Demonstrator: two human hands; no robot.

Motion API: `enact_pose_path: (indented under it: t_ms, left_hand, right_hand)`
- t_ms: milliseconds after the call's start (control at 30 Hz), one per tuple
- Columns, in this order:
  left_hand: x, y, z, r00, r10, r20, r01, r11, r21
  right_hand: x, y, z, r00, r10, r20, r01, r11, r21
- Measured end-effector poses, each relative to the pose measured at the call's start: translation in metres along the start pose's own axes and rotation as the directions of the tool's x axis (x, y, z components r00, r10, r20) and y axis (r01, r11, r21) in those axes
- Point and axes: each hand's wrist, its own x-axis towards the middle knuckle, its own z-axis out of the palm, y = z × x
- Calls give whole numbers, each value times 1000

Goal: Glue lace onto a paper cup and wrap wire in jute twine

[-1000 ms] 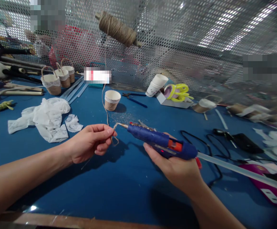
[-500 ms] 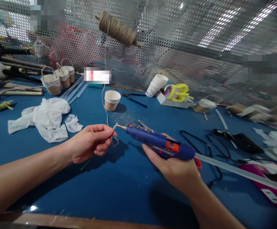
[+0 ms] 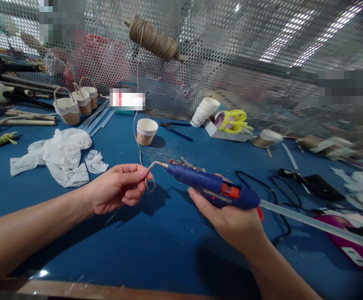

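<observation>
My left hand (image 3: 123,185) pinches a thin brown twine (image 3: 150,183) between thumb and forefinger; a small loop of it hangs below the fingertips. The twine runs up past a paper cup to a spool (image 3: 153,38) mounted on the mesh. Wrapped round a blue glue gun (image 3: 196,177) is my right hand (image 3: 231,223), with the nozzle pointing left at the short twine end above my left fingertips. A clear glue stick (image 3: 309,225) sticks out of the gun's back. Just beyond the hands stands the cup (image 3: 147,131), white-rimmed with a brown wrap.
Several handled cups (image 3: 67,111) stand at the back left, near white lace (image 3: 64,156). Pliers (image 3: 178,131), stacked white cups (image 3: 205,111) and a box with yellow cord (image 3: 231,127) lie along the mesh. Black cable (image 3: 281,204) and a purple power strip (image 3: 346,241) occupy the right.
The glue gun has shifted slightly right, its nozzle still at the twine end, which now bends toward the tip. My left hand has barely moved.
</observation>
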Motion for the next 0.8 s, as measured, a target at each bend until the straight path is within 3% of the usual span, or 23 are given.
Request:
enact_pose_path:
  t_ms: [67, 100, 167, 267, 367, 467, 533, 600, 700, 800]
  left_hand:
    - [0, 0, -1, 1000, 7, 7, -7, 1000, 1]
    - [1, -1, -2, 1000, 14, 8, -14, 1000, 4]
    - [1, -1, -3, 1000, 27, 7, -27, 1000, 14]
    - [1, -1, -3, 998, 56, -3, -55, 997, 44]
    - [1, -1, -2, 994, 112, -16, -110, 989, 103]
    - [1, 0, 0, 983, 176, -47, -165, 970, 177]
    - [1, -1, 0, 976, 209, -61, -190, 956, 225]
    - [1, -2, 0, 971, 232, -62, -206, 939, 275]
    - [1, -3, -1, 963, 262, -54, -227, 907, 355]
    - [1, -3, -1, 954, 296, -54, -247, 873, 421]
  right_hand:
    - [2, -3, 0, 999, -40, -35, 40, 999, -16]
    - [4, -5, -1, 999, 9, -38, -9, 1000, 10]
    - [9, -10, -3, 966, 254, 48, -259, 953, 159]
    - [16, -15, -7, 796, 544, 266, -605, 701, 377]
    - [21, -10, -6, 667, 594, 450, -735, 427, 526]
    - [22, 6, -2, 602, 675, 427, -743, 278, 608]
    - [23, 20, 2, 516, 774, 366, -744, 193, 639]
    - [25, 36, 7, 427, 833, 351, -789, 153, 595]
    - [31, 58, 17, 398, 849, 348, -876, 238, 420]
    - [36, 77, 30, 386, 846, 367, -902, 264, 340]
